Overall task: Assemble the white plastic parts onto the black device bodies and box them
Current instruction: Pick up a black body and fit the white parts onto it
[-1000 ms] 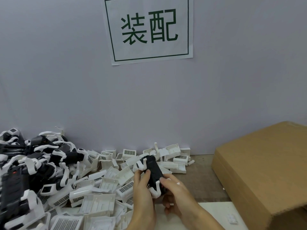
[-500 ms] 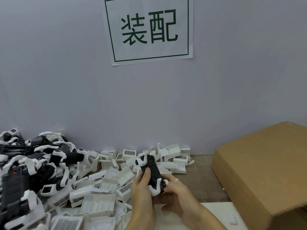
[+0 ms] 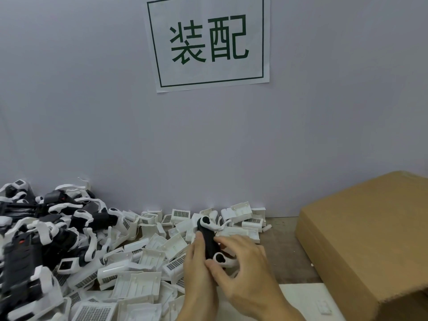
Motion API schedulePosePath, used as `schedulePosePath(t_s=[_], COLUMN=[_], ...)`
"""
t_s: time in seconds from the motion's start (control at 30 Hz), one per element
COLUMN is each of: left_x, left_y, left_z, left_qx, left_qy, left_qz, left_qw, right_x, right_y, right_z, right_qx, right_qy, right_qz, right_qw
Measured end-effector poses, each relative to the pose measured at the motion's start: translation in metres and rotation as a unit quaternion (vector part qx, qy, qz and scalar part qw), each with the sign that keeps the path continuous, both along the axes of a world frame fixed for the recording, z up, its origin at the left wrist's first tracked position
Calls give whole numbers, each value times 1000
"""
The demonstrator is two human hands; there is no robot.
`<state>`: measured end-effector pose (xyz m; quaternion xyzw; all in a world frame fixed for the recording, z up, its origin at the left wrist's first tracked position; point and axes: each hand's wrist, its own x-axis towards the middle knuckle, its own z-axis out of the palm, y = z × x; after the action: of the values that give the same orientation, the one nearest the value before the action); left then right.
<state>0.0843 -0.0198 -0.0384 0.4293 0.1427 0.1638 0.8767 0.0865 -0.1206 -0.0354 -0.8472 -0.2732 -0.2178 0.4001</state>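
A black device body (image 3: 207, 242) with white curved pieces at its top and bottom ends stands tilted above the table, held between both hands. My left hand (image 3: 199, 272) grips its left side from below, thumb along the black body. My right hand (image 3: 245, 267) wraps its right side, fingers curled over the lower white piece (image 3: 223, 260). A heap of loose white plastic parts (image 3: 148, 256) lies just left of and behind the hands. A pile of black bodies with white pieces (image 3: 41, 230) fills the far left. The cardboard box (image 3: 370, 239) sits at the right.
A grey wall with a paper sign (image 3: 208, 42) rises right behind the parts. Bare wooden tabletop (image 3: 280, 246) shows between my hands and the box. A white sheet (image 3: 308, 300) with a small white piece (image 3: 323, 306) on it lies near the front edge.
The device has shifted slightly and turned in my hands. My right hand has come up from beneath and now covers the lower right side of it.
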Motion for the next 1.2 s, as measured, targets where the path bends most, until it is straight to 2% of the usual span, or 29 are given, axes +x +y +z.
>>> schedulePosePath(t_s=[0.07,0.1,0.23,0.3,0.4,0.47,0.5,0.6,0.67,0.77,0.9,1.0,1.1,1.2], left_x=[-2,-2,-1,-1,-3,-4,-5,-11,-12,-13,-14,-16,-17,-19], left_y=[0,0,2,2,-1,-1,-1,2,5,6,4,2,2,1], left_z=[1,1,1,2,4,4,4,8,12,15,16,17,15,17], left_qx=[-32,-20,54,71,97,101,70,-119,-204,-248,-267,-250,-213,-200], left_qy=[-2,-8,-26,-9,3,8,6,8,-15,-37,-47,-44,-15,-23], left_qz=[-37,-48,-47,-30,-9,-19,-41,-84,-78,-76,-61,-65,-54,-72], left_qw=[999,999,997,997,995,995,997,989,976,965,961,965,976,977], right_x=[3,5,11,12,9,1,-4,-11,-9,-6,-7,-10,-11,-9], right_y=[0,0,-5,-6,-9,-9,-8,-6,-7,-11,-10,-5,-2,0], right_z=[-1,-2,-9,-10,-8,0,6,15,14,9,9,10,10,11], right_qx=[-34,-29,130,164,127,85,83,130,183,218,189,133,68,2], right_qy=[11,30,127,145,119,19,-42,-179,-183,-129,-114,-83,-67,-103], right_qz=[-34,-39,-19,-11,-8,24,53,73,37,4,40,84,77,40], right_qw=[999,998,983,976,985,996,994,973,965,967,975,984,992,994])
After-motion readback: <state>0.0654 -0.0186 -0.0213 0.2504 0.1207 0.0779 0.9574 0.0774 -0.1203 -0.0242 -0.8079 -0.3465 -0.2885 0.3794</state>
